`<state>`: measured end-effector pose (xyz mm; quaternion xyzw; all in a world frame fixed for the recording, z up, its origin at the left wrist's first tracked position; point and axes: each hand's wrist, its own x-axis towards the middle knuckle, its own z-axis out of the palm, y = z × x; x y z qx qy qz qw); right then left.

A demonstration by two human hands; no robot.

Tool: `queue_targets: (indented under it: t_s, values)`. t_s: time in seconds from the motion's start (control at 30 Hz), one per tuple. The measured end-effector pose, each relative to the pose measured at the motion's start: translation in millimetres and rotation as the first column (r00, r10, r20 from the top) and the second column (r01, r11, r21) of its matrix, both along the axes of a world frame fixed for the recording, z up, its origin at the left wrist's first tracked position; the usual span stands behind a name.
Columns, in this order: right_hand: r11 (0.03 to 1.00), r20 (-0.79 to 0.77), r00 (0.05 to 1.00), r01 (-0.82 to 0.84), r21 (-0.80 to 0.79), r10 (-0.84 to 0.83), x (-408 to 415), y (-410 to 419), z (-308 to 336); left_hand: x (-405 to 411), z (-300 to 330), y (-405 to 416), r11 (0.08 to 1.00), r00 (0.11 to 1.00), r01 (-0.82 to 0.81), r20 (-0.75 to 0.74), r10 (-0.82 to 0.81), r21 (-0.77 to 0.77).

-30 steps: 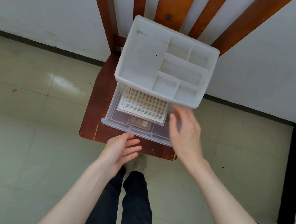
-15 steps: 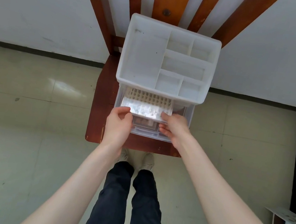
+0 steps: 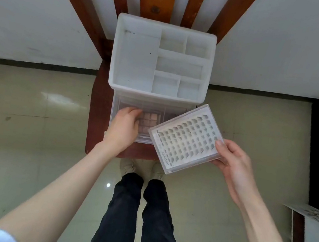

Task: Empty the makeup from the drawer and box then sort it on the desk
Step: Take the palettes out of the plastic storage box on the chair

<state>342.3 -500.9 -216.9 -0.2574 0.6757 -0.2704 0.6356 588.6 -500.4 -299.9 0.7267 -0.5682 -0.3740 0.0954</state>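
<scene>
Wooden chair on glossy tiled floor, white wall

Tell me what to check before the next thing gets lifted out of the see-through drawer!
1. Flat clear plastic lash case safely held: ok, the right hand grips its right edge, thumb on top.
2. Case clear of the drawer: ok, it is lifted out and tilted.
3. See-through plastic drawer pulled open: ok.
4. Next item in sight: ok, a palette of pinkish-brown squares lies inside.
5. Left hand has hold of the palette: cannot tell, its fingertips are at the palette's left edge, grip hidden.
6. White plastic organiser box on the brown wooden chair emptied on top: ok, its compartments show nothing.
</scene>
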Motion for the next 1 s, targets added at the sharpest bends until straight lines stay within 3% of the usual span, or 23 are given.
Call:
queue_targets:
  t_s: [0.1,0.17,0.3,0.43,0.63,0.7,0.77,0.8,0.83,0.87,0.9,0.97,1.0]
  values:
    - [0.973,0.161,0.963,0.226,-0.052,-0.215,-15,9,-4,-9,-10,-9,0.981,0.977,0.195,0.097,-0.192,-0.020]
    - [0.956,0.175,0.944,0.291,-0.047,-0.279,-18,13,-11,-15,-13,-12,0.957,0.941,0.290,0.185,-0.283,-0.013]
    - [0.965,0.120,0.958,0.263,0.004,-0.262,-10,17,-26,-23,-17,-19,0.931,0.871,0.362,0.335,-0.358,0.053]
    - [0.974,0.063,0.972,0.222,0.043,-0.224,-3,18,-36,-26,-13,-30,0.934,0.852,0.336,0.384,-0.355,0.119]
    - [0.972,0.066,0.972,0.222,0.074,-0.226,-8,26,-39,-27,11,-13,0.936,0.885,0.352,0.331,-0.327,-0.018]
    - [0.973,0.080,0.973,0.208,0.096,-0.216,-9,29,-38,-22,24,3,0.954,0.947,0.257,0.237,-0.217,-0.152]
    - [0.974,0.094,0.976,0.181,0.132,-0.195,-9,33,-38,-12,38,18,0.975,0.999,-0.032,0.027,0.038,-0.219]
    - [0.975,0.100,0.979,0.162,0.150,-0.178,-8,35,-39,-6,43,25,0.962,0.978,-0.206,-0.083,0.194,-0.177]
    - [0.976,0.109,0.981,0.141,0.165,-0.160,-6,36,-40,-1,48,32,0.921,0.913,-0.380,-0.196,0.358,-0.087]
    - [0.977,0.125,0.982,0.120,0.178,-0.143,-4,37,-40,5,50,39,0.839,0.789,-0.543,-0.317,0.526,0.043]
    - [0.976,0.147,0.980,0.105,0.190,-0.134,-2,38,-40,10,52,46,0.718,0.600,-0.668,-0.431,0.675,0.196]
    - [0.973,0.192,0.972,0.096,0.211,-0.138,3,37,-40,16,52,58,0.479,0.214,-0.758,-0.525,0.824,0.443]
    - [0.970,0.206,0.968,0.099,0.221,-0.146,5,36,-40,18,51,62,0.391,0.094,-0.772,-0.517,0.851,0.502]
